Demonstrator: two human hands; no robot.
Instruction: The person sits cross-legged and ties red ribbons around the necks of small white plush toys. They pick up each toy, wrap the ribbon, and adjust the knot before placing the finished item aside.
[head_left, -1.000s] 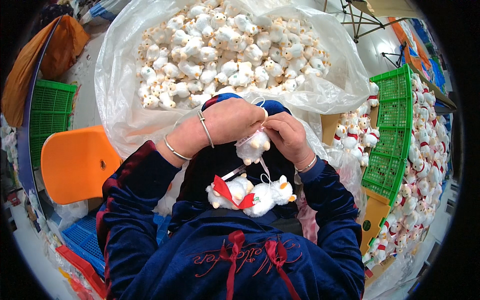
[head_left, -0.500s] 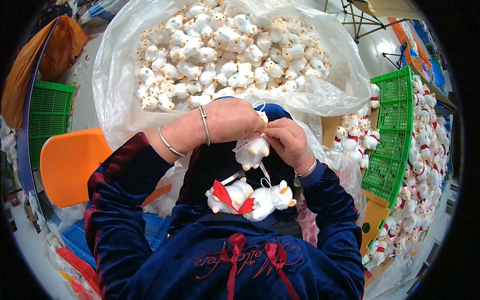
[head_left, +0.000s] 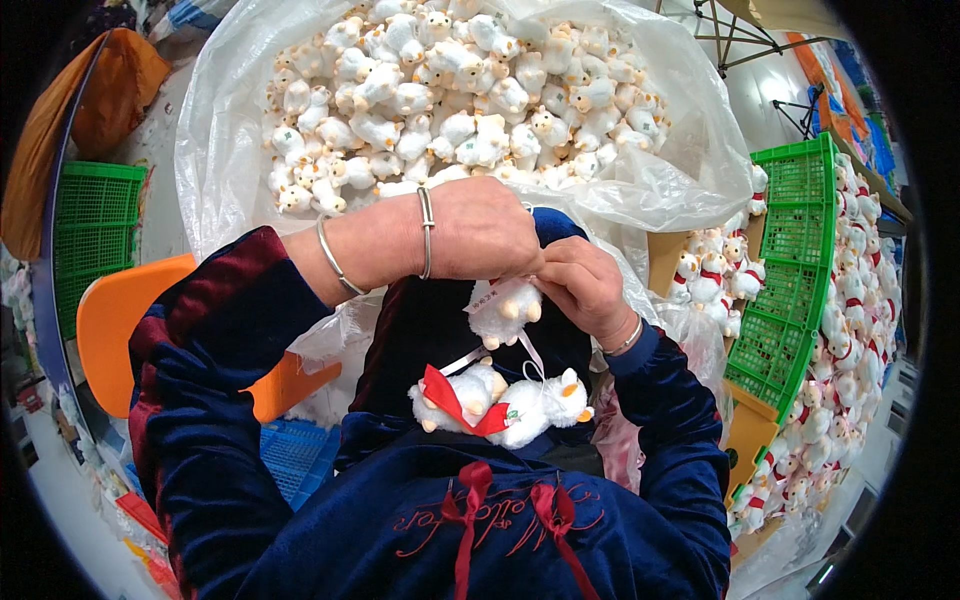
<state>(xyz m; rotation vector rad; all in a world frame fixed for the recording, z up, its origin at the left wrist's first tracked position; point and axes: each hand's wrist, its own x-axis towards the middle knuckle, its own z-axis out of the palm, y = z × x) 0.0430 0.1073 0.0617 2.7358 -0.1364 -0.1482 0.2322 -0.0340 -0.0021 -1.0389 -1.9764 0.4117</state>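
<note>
A small white plush toy (head_left: pixel 503 312) hangs below my two hands over my lap, its beige feet showing and its head hidden behind my left hand. My left hand (head_left: pixel 482 232) is closed at the toy's neck, on a pale printed ribbon (head_left: pixel 486 300). Fingers of my right hand (head_left: pixel 588 290) pinch at the same spot, against the left fingertips; the exact grip is covered. Ribbon ends trail beneath the toy. Two more white plush toys lie on my lap: one with a red scarf (head_left: pixel 452 396), the other with a white hanging loop (head_left: pixel 548 405).
Ahead, a large clear plastic bag (head_left: pixel 690 190) holds a heap of white plush toys (head_left: pixel 450 100). To the right, a green crate (head_left: pixel 785 270) stands beside many toys with red scarves (head_left: pixel 840 340). An orange chair (head_left: pixel 120 330) and another green crate (head_left: pixel 98 225) are at left.
My left forearm and elbow have swung outward to the left. The left hand now covers the held toy's head and loop, which showed before.
</note>
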